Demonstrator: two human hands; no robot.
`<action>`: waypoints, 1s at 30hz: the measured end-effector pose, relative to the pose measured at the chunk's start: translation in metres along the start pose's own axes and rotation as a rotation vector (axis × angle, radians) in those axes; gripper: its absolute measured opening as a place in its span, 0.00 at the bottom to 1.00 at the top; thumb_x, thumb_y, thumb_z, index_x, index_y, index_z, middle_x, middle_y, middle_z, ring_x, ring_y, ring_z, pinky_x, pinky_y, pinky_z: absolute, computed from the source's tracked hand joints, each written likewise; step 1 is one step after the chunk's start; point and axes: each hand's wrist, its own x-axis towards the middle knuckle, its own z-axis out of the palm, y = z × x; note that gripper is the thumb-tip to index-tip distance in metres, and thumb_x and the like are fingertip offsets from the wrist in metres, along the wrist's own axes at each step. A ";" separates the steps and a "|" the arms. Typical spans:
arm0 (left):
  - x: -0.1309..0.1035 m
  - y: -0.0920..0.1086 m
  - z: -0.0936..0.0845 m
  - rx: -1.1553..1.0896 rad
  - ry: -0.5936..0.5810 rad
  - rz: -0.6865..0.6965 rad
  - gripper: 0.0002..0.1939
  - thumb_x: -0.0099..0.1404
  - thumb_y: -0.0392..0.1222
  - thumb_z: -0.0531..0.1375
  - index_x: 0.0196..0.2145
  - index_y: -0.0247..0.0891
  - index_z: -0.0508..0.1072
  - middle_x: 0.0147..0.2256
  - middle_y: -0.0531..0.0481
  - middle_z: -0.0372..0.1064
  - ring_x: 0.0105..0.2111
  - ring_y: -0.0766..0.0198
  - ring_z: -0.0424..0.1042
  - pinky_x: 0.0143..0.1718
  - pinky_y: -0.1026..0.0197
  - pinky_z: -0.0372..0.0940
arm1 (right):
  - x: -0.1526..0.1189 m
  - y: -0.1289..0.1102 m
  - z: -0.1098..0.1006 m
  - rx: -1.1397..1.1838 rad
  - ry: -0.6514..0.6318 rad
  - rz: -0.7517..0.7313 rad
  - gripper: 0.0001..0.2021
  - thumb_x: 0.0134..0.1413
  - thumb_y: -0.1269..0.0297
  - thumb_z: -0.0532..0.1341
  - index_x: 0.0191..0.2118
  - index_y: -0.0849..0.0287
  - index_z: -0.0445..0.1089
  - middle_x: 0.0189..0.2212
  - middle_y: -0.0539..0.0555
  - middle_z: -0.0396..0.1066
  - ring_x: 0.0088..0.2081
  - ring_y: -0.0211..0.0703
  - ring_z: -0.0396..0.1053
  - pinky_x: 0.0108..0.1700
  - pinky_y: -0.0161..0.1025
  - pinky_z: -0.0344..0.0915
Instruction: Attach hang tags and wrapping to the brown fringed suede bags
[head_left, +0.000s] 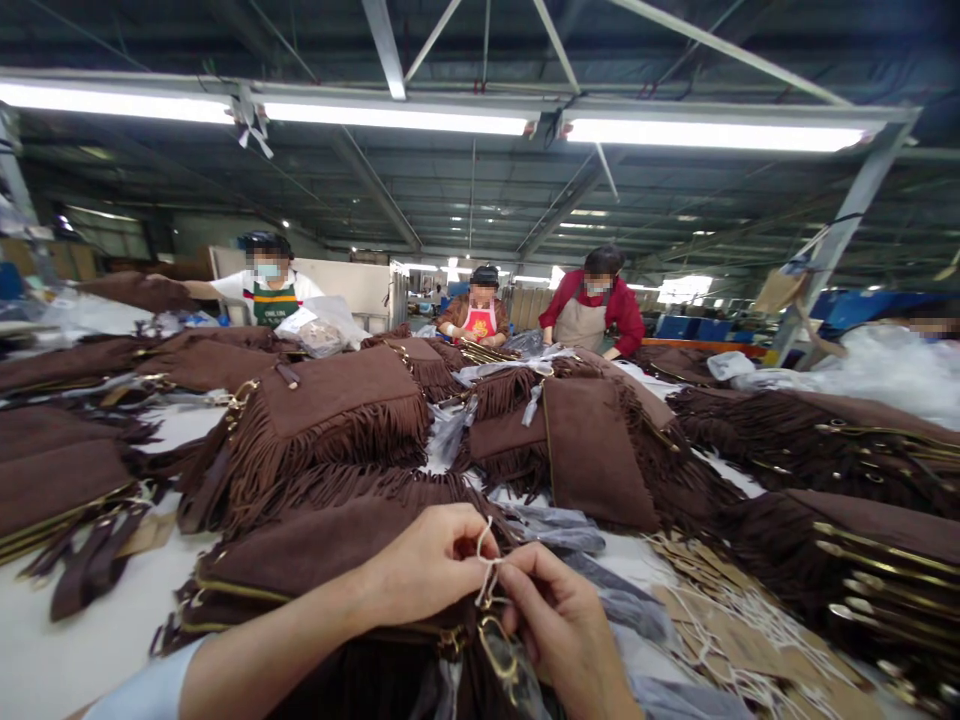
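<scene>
Brown fringed bags (341,385) lie in stacks over much of a long white table (56,610), their gold zippers showing along the edges. Across the table three co-workers stand or sit behind the piles: one in a green apron (274,306) at the left, one in a red apron (480,322) in the middle, one in a tan apron (582,324) at the right. Closest to the wearer is the near stack (322,545), directly under both hands. To its right, a heap of brown paper tags (750,625) with loose white loops spreads over the table, and grey plastic strips (559,530) lie between. The left hand (427,565) and right hand (559,620) meet just above the stack's right end, thumbs and forefingers pinching, the other fingers curled in. Below them hangs a gold clasp (496,648). Smallest of all, a white string (489,563) is pinched between both sets of fingertips, looped and crossed, running down towards the clasp.
</scene>
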 end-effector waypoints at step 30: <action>0.009 -0.016 -0.012 -0.895 -0.227 -0.169 0.09 0.49 0.38 0.64 0.23 0.33 0.66 0.36 0.36 0.78 0.24 0.67 0.70 0.28 0.65 0.58 | -0.014 -0.066 -0.036 0.005 -0.471 -0.036 0.02 0.46 0.66 0.64 0.30 0.56 0.74 0.40 0.53 0.67 0.40 0.43 0.67 0.40 0.36 0.63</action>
